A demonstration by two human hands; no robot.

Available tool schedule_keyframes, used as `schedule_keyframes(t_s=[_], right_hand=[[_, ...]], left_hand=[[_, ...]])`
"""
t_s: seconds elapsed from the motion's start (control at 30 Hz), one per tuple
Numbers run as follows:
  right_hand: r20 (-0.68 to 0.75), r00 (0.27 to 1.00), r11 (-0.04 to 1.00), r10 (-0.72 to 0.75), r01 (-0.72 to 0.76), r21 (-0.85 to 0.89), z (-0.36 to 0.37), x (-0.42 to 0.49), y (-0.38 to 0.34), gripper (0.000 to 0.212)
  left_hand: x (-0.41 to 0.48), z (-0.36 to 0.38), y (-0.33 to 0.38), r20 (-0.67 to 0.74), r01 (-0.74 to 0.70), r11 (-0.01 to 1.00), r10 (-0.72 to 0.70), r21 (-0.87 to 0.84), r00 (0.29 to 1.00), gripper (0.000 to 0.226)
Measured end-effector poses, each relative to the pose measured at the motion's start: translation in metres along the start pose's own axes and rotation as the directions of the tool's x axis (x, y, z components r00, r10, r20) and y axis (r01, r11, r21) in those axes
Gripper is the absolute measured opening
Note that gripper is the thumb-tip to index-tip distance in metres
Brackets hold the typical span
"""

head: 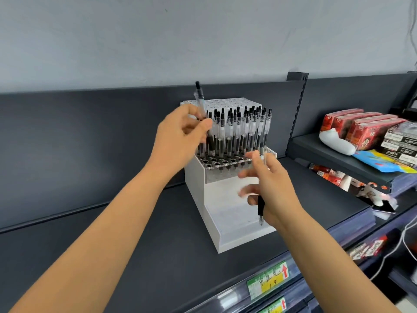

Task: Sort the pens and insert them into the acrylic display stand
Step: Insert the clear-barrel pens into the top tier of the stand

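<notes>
Dark grey shelf [112, 222] holds a white display stand [228, 211] full of upright pens [237, 132]. Red boxes [361, 127] sit to the right. The left hand [180, 136] pinches one pen [200, 102] above the rows; the right hand [273, 188] grips another pen [261, 208] in front. A yellow tag [268, 280] on the shelf edge shows a red arrow.

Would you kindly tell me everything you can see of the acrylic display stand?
The acrylic display stand is a stepped box with white, frosted-looking walls, standing upright on the dark shelf. Its clear perforated plate carries rows of round holes: the rear rows hold upright black pens, the front rows are unfilled. A taller perforated tier rises behind. The left hand grips a loose pen and the right hand a second pen before it; contact is unclear.
</notes>
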State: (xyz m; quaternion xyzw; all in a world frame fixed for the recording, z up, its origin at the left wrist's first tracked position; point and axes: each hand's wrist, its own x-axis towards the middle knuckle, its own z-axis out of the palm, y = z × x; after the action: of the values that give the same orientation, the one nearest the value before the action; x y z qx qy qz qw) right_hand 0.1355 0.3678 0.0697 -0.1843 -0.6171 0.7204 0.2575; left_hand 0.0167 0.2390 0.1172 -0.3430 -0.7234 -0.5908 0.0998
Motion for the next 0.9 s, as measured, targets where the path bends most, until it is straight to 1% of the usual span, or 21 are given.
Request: schedule_keyframes(t_s=[0.03,0.07,0.17,0.23,0.3,0.37,0.5,0.6,0.63,0.67,0.7,0.77,0.8,0.83,0.9], right_hand=[[-0.005,1.0,0.998,-0.006,0.006,-0.057,-0.001,-0.001,0.004,0.031],[0.004,1.0,0.997,0.003,-0.003,-0.077,-0.001,-0.001,0.006,0.033],[0.048,0.994,0.996,0.094,-0.094,-0.014,-0.001,-0.001,0.01,0.036],[0.07,0.99,0.992,0.122,-0.124,0.031,-0.002,0.0,0.011,0.034],[0.078,0.991,0.992,0.11,-0.115,0.058,-0.002,0.001,0.011,0.032],[0.084,0.993,0.993,0.088,-0.095,0.073,-0.003,0.0,0.01,0.029],[0.14,0.989,0.997,0.048,-0.056,0.052,-0.002,-0.004,0.006,0.025],[0.159,0.987,0.999,0.03,-0.031,0.005,-0.003,-0.004,0.006,0.024],[0.158,0.987,1.0,0.024,-0.023,-0.004,-0.003,-0.004,0.005,0.024],[0.157,0.987,1.0,0.017,-0.016,-0.005,-0.002,-0.003,0.004,0.024],[0.154,0.988,1.0,0.008,-0.008,0.002,-0.002,-0.003,0.003,0.023],[0.152,0.988,0.999,-0.011,0.006,0.032,0.001,-0.002,0.001,0.022],[0.154,0.988,0.999,-0.022,0.014,0.053,0.004,-0.001,-0.001,0.021],[0.154,0.987,0.997,-0.037,0.026,0.075,0.006,0.0,-0.002,0.02],[0.14,0.988,0.992,-0.072,0.056,0.115,0.012,0.001,-0.006,0.02]], left_hand=[[0.002,0.002,-0.003,-0.022,-0.007,1.0,0.007,0.027,1.0,0.008],[0.004,0.005,-0.008,-0.026,-0.016,0.998,0.018,0.068,1.0,0.008],[0.004,0.015,-0.018,-0.006,-0.038,0.986,0.039,0.161,0.999,0.011],[0.004,0.019,-0.024,0.029,-0.035,0.973,0.029,0.229,0.999,0.014],[0.004,0.023,-0.028,0.085,-0.047,0.939,0.019,0.342,0.996,0.017],[0.003,0.026,-0.03,0.115,-0.065,0.906,0.019,0.418,0.993,0.02],[0.003,0.027,-0.023,0.119,-0.067,0.852,0.006,0.519,0.993,0.025],[0.001,0.024,-0.022,0.169,-0.067,0.8,-0.043,0.596,0.985,0.027],[-0.001,0.022,-0.022,0.17,-0.069,0.79,-0.045,0.609,0.984,0.025],[-0.004,0.02,-0.022,0.155,-0.076,0.792,-0.024,0.606,0.988,0.021],[-0.007,0.017,-0.021,0.129,-0.097,0.807,0.027,0.582,0.991,0.015],[-0.014,0.013,-0.014,0.114,-0.182,0.859,0.145,0.479,0.983,0.005],[-0.017,0.011,-0.009,0.15,-0.216,0.888,0.168,0.405,0.974,0.006],[-0.021,0.008,-0.004,0.207,-0.217,0.922,0.155,0.32,0.966,0.01],[-0.03,0.005,0.004,0.348,-0.144,0.97,0.068,0.197,0.935,0.015]])
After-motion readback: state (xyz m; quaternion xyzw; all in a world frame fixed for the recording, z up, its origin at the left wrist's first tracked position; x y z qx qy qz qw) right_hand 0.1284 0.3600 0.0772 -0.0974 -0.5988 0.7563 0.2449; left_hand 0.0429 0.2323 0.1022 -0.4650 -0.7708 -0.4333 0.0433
